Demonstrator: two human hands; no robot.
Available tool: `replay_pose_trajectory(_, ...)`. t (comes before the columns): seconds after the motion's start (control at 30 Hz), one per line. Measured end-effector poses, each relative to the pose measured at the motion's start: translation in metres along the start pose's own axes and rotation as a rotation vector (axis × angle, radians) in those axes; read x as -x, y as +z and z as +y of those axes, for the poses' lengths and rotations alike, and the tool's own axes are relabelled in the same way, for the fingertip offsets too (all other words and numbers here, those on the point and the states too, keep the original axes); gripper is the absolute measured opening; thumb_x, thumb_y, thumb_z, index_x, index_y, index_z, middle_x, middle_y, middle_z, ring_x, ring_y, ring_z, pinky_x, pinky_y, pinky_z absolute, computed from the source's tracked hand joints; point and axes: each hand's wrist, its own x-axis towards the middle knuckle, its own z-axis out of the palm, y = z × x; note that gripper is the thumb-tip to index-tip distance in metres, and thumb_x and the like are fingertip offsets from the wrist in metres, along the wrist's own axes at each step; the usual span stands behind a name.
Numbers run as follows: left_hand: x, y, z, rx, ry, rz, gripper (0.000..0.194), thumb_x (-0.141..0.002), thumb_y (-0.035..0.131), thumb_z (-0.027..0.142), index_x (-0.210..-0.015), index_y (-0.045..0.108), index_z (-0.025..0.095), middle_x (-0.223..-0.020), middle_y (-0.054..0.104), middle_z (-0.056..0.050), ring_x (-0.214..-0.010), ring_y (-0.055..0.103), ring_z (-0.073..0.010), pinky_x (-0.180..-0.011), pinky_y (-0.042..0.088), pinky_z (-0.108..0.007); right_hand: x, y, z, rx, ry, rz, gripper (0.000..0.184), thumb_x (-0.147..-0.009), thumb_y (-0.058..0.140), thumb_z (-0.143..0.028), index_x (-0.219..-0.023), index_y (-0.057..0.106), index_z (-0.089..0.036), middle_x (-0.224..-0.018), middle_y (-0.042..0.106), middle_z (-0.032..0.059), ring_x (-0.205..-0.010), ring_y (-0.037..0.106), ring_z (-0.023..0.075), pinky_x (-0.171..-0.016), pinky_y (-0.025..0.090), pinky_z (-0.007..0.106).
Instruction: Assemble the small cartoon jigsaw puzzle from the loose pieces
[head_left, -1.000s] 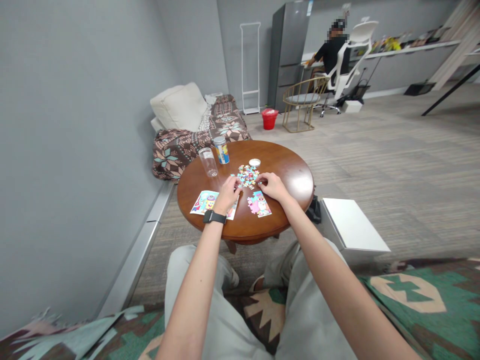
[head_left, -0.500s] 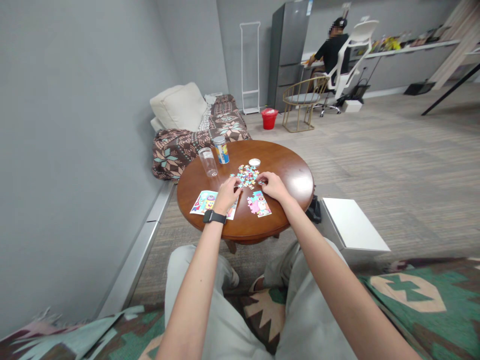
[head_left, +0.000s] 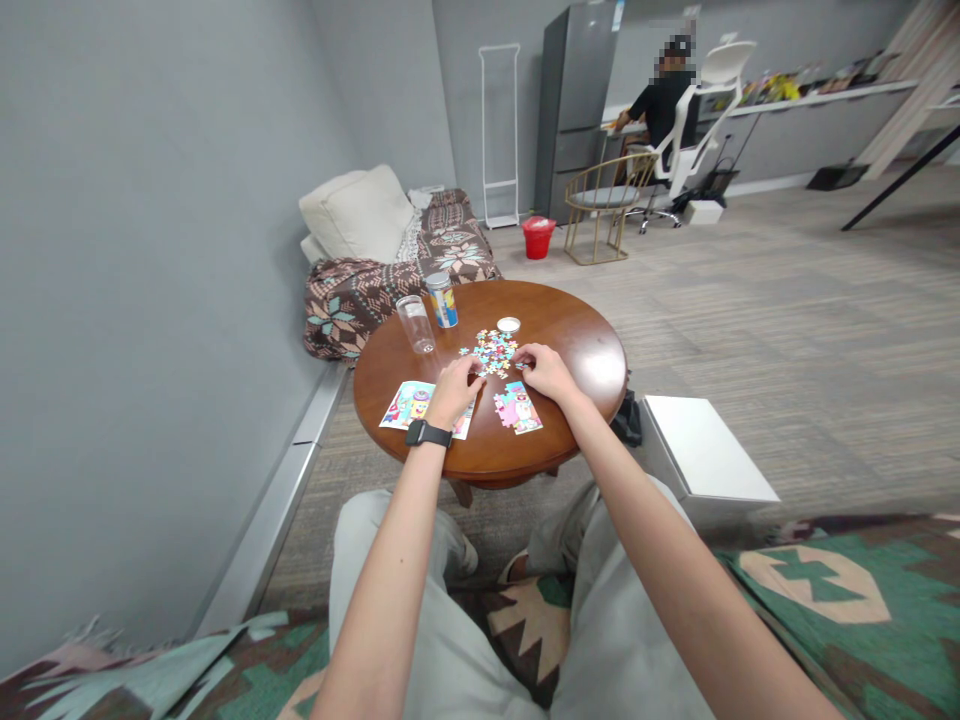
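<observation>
While the round counter (head_left: 559, 312) carries it all, here's the person with both hands in close, left hand (head_left: 450, 392) and right hand (head_left: 546, 374) flanking the middle. The picture sheet (head_left: 414, 404) lies towards the near left edge, partly behind the left hand. The loose pieces (head_left: 495, 350) are heaped around the centre, just beyond both hands. Nearer the near edge sits the joined section (head_left: 523, 412); towards the far left edge stand a clear container (head_left: 417, 328) and a tin (head_left: 444, 306), and a round lid (head_left: 508, 325) lies just past the heap. It looks like sorting and choosing a piece. Fingers bent on both sides, but whether either grip is clenched on a piece, one cannot tell. The next move calls for a light fingertip pinch and a check of shape against the section's ragged side.
</observation>
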Motion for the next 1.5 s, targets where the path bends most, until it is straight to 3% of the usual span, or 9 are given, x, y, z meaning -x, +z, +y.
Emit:
replay_pose_trajectory(0.97,0.001,0.001,0.000,0.033,0.004,0.006,0.014,-0.082,0.069,0.020,-0.089,0.057,0.021,-0.091,0.065,-0.004,-0.091,0.061,-0.0218,-0.085,0.048,-0.036,0.003,-0.005,-0.011,0.114,0.014,-0.006,0.028,-0.072,0.058,-0.005,-0.087,0.072,-0.023,-0.094,0.074,0.0033,-0.093,0.065,0.0228,-0.094,0.052,0.039)
replay_pose_trajectory(1.5,0.002,0.000,0.003,0.054,-0.015,0.023,0.007,-0.090,0.058,0.018,-0.084,0.057,0.021,-0.088,0.066,-0.004,-0.085,0.062,-0.0200,-0.081,0.048,-0.033,0.005,-0.002,-0.012,0.214,0.039,0.043,0.025,-0.077,0.056,-0.005,-0.085,0.070,-0.023,-0.093,0.074,0.0033,-0.092,0.064,0.0228,-0.092,0.050,0.040)
